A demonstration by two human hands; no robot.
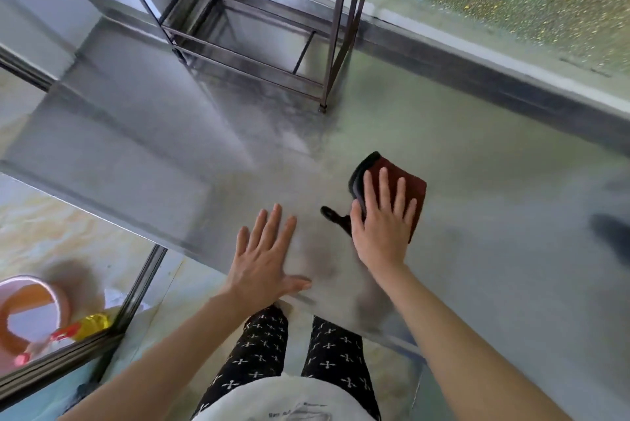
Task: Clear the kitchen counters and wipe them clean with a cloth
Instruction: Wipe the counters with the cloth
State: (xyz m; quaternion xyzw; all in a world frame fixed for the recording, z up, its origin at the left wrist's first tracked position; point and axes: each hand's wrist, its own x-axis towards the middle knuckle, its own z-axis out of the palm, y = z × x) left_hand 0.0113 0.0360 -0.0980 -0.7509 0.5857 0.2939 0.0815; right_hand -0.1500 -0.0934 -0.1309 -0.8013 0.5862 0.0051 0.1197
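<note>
Near the front edge of the steel counter [477,182], the right hand [383,223] is pressing flat, fingers spread, on the dark red cloth [407,182], while the left hand [266,257] is resting open on bare metal just beside it. With nothing gripping the folded cloth, it could be sliding out from under the palm on the slick surface. Behind, a metal rack [259,46] is standing on the counter and blocking the back corner.
</note>
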